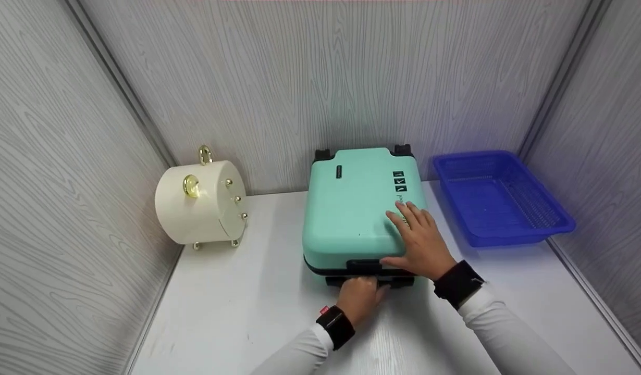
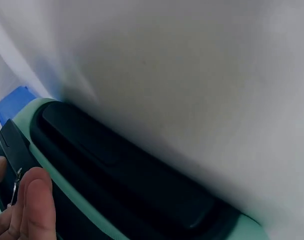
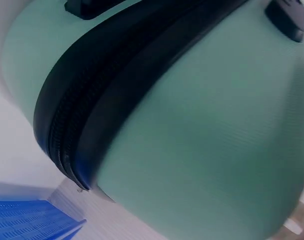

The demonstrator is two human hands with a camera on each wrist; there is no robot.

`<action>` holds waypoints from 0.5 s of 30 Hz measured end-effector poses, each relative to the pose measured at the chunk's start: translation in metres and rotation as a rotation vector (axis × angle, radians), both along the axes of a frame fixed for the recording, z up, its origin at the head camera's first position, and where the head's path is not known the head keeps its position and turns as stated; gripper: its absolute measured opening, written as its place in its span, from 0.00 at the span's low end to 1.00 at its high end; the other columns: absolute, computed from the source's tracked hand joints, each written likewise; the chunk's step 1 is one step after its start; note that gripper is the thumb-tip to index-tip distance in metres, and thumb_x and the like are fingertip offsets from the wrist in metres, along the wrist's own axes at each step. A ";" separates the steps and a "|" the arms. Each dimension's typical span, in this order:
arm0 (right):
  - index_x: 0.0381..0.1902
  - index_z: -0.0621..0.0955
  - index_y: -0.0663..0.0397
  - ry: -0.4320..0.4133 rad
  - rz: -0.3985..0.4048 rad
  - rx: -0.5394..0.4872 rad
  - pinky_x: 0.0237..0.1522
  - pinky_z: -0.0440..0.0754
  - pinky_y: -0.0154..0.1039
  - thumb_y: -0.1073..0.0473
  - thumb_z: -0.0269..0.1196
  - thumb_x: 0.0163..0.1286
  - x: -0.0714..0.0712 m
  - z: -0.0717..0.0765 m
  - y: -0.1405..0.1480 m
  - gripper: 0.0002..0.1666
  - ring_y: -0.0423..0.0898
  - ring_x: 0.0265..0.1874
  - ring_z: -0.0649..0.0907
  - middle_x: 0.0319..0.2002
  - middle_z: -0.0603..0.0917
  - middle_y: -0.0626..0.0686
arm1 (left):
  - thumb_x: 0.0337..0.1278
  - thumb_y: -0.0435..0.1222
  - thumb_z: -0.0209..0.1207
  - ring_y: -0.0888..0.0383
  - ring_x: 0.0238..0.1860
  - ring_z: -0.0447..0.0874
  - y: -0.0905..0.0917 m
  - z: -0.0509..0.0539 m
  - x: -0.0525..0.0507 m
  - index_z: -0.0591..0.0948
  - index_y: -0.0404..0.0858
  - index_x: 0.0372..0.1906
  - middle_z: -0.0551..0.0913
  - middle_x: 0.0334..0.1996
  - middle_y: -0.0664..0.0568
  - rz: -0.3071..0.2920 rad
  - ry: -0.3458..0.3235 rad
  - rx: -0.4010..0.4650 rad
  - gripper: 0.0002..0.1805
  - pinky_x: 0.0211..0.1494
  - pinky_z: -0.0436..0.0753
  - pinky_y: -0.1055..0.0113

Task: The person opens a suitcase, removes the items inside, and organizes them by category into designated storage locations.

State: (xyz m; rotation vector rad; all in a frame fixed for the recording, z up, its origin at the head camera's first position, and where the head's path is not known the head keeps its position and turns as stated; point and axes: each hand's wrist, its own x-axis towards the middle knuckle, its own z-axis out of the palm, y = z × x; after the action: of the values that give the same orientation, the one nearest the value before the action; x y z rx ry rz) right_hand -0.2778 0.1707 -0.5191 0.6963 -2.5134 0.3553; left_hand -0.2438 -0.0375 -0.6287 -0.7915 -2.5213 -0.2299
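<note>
A mint-green suitcase (image 1: 359, 208) lies flat on the table, its black zipper band (image 3: 102, 95) running around the side. At its front edge, my left hand (image 1: 358, 299) has its fingers curled by the black handle (image 1: 402, 282). Up close in the left wrist view, a small metal zipper pull (image 2: 15, 187) sits between its thumb and fingers, apparently pinched. Resting over the suitcase's front right corner is my right hand (image 1: 423, 245), fingers spread and thumb near the black front latch (image 1: 363, 264). That hand does not show in the right wrist view.
To the right of the suitcase stands a blue plastic basket (image 1: 508, 234). A cream drum-shaped box (image 1: 190, 219) with gold knobs and feet is at the left. Grey wood-grain panels (image 1: 279, 94) enclose the white table (image 1: 221, 312) at the back and sides.
</note>
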 end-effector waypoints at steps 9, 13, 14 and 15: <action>0.81 0.74 0.50 -0.100 -0.016 0.100 0.79 0.64 0.73 0.26 0.82 0.48 -0.012 -0.004 0.003 0.68 0.66 0.81 0.70 0.80 0.74 0.61 | 0.77 0.37 0.65 0.59 0.22 0.86 -0.006 0.003 -0.001 0.84 0.42 0.27 0.85 0.20 0.55 -0.087 -0.077 0.125 0.15 0.25 0.84 0.68; 0.80 0.75 0.50 -0.107 -0.010 0.090 0.80 0.63 0.72 0.27 0.83 0.49 -0.012 -0.004 0.003 0.66 0.66 0.81 0.70 0.79 0.74 0.61 | 0.78 0.35 0.63 0.57 0.23 0.87 -0.014 0.007 0.000 0.82 0.41 0.26 0.84 0.21 0.53 -0.119 -0.104 0.159 0.16 0.27 0.85 0.65; 0.80 0.75 0.50 -0.112 -0.011 0.087 0.80 0.63 0.72 0.27 0.83 0.49 -0.012 -0.004 0.003 0.66 0.66 0.81 0.70 0.79 0.74 0.61 | 0.78 0.34 0.62 0.56 0.24 0.88 -0.018 0.008 0.000 0.81 0.41 0.25 0.84 0.20 0.53 -0.121 -0.106 0.157 0.17 0.27 0.85 0.65; 0.80 0.75 0.50 -0.119 -0.012 0.083 0.80 0.63 0.72 0.28 0.83 0.49 -0.012 -0.004 0.003 0.66 0.66 0.81 0.70 0.79 0.74 0.60 | 0.78 0.34 0.62 0.56 0.23 0.87 -0.021 0.009 0.000 0.81 0.41 0.25 0.84 0.20 0.53 -0.119 -0.109 0.158 0.17 0.26 0.85 0.64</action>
State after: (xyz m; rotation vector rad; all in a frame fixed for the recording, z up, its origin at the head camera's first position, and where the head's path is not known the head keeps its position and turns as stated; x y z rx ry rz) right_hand -0.2899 0.1735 -0.5226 0.7106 -2.6566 0.2967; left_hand -0.2433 -0.0585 -0.6197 -0.8865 -2.5209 -0.5193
